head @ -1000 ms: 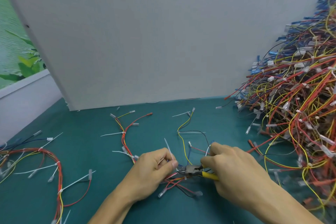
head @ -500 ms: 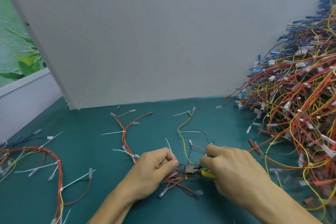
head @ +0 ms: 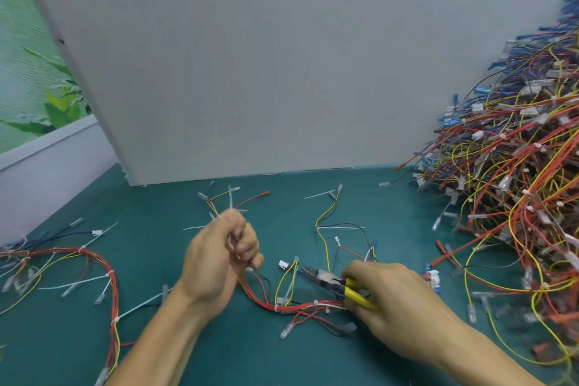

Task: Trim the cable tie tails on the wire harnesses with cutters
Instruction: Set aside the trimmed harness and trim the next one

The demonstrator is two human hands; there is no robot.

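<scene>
White plastic cable tie tail (head: 231,200) has lifted away, gripped in left hand (head: 219,260), cut looks done; right hand (head: 391,301) grips yellow-handled cutters (head: 332,283) by red-and-yellow wire harness (head: 300,305)

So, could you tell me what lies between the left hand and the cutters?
Head view: a small white connector and a yellow wire loop lie between the left hand and the cutters.

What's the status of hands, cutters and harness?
Left hand grips red wire harness. Right hand holds yellow-handled cutters beside it. No obstruction seen.
</scene>
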